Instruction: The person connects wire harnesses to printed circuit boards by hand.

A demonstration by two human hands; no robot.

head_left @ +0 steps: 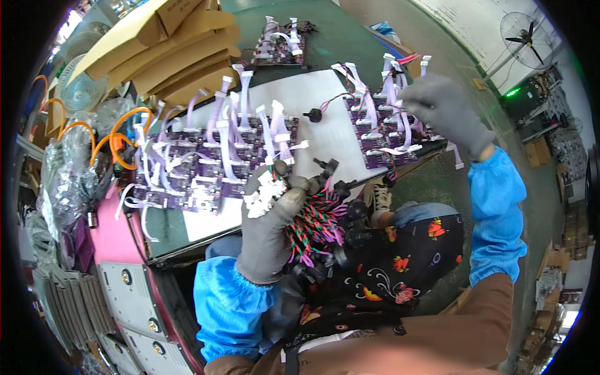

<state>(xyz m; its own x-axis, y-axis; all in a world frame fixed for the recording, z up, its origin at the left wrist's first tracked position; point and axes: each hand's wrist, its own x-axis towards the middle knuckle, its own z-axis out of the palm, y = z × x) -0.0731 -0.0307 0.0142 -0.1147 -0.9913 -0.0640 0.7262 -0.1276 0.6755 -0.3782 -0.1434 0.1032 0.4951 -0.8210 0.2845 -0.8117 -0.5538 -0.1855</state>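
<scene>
Grey-gloved, the left hand (pixel 270 215) has its grip closed around a bundle of red-and-green twisted wires (pixel 315 225) with white plugs, held above the lap. The right hand (pixel 445 111) pinches a cable on the purple circuit boards (pixel 381 134) at the tabletop (pixel 312 140) edge.

Brown flattened cartons (pixel 181 44) stacked upper left

— What does the person wear on the hands?
— Grey knit gloves on the left hand (pixel 270 219) and right hand (pixel 445 109).
— And the arms?
— Bright blue sleeve covers, brown sleeves at the lower frame.
</scene>
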